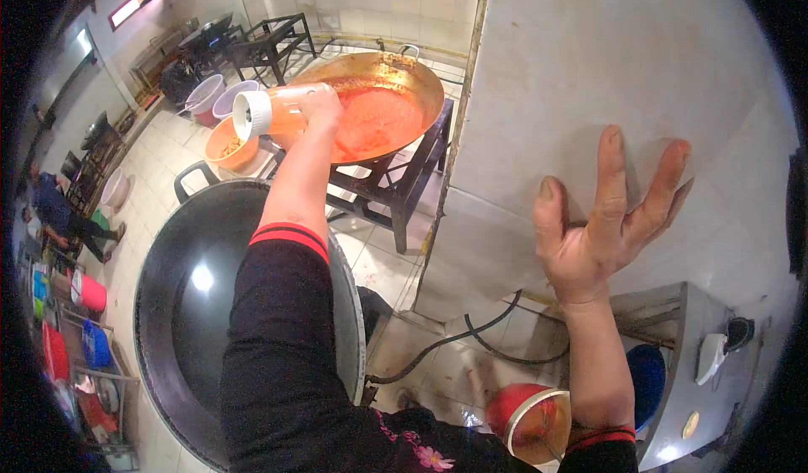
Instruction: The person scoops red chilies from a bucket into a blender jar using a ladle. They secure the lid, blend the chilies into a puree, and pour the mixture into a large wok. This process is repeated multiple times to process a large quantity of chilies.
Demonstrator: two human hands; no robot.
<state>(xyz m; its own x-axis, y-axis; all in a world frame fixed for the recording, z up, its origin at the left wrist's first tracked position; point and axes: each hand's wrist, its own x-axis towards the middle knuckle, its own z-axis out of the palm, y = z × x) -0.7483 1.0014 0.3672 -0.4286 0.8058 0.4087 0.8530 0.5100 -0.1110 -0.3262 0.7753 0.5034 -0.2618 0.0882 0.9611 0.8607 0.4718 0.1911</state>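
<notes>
My left hand (pixel 323 104) grips a clear plastic jar (pixel 289 108) with a white lid or rim (pixel 252 114). The jar lies on its side over the left part of a large wok (pixel 413 75). Inside the wok is a bubbly red-orange sauce (pixel 382 119). A black metal stand (pixel 398 205) bears the wok. My right hand (pixel 603 227) is raised with fingers spread and holds nothing. It is in front of the pale tiled wall (pixel 536 63); whether it touches the wall I cannot tell.
A big dark pan (pixel 183 321) with a shiny inside is below my left arm. An orange bowl (pixel 232 148) holds pale pieces. A black hose (pixel 435 347) crosses the floor near a red bucket (pixel 505 403). Another person (pixel 63 208) bends at far left.
</notes>
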